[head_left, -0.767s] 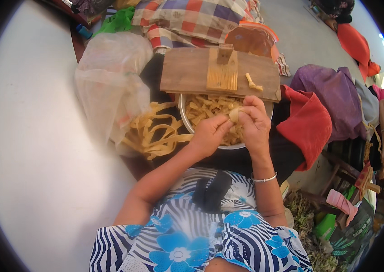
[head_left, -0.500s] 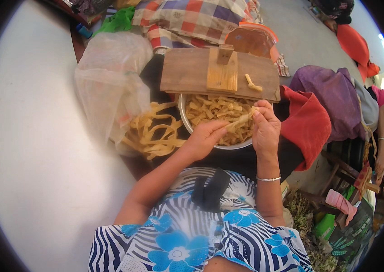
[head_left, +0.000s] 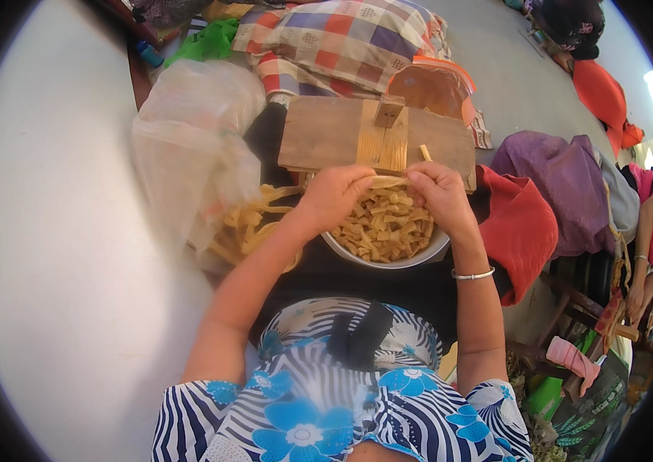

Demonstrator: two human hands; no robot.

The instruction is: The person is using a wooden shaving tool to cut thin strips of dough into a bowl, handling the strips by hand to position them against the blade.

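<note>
Between my hands a pale tan flat strip (head_left: pixel 390 182) is stretched across the far side of a metal bowl, just below the wooden board. My left hand (head_left: pixel 336 196) pinches its left end, and my right hand (head_left: pixel 442 196) grips the right end with bent fingers. Under them, the round bowl (head_left: pixel 390 265) holds many short tan pieces (head_left: pixel 384 227). The wooden board (head_left: pixel 319 138) lies over the bowl's far edge and carries an upright wooden block (head_left: pixel 390 112). One small tan piece (head_left: pixel 425 152) rests on the board's right part, behind my right hand.
Long loose strips (head_left: pixel 246 227) spill from a whitish plastic bag (head_left: pixel 195 138) left of the bowl. A checked cushion-like bundle (head_left: pixel 349 38) lies behind the board. Red cloth (head_left: pixel 523 215) and purple cloth (head_left: pixel 554 192) are at the right. Another person's arm (head_left: pixel 646 246) shows at the far right.
Both hands have moved away from me to the board's near edge. The strip, slanted and bunched before, now runs nearly level between them. The bowl's near pieces are more exposed.
</note>
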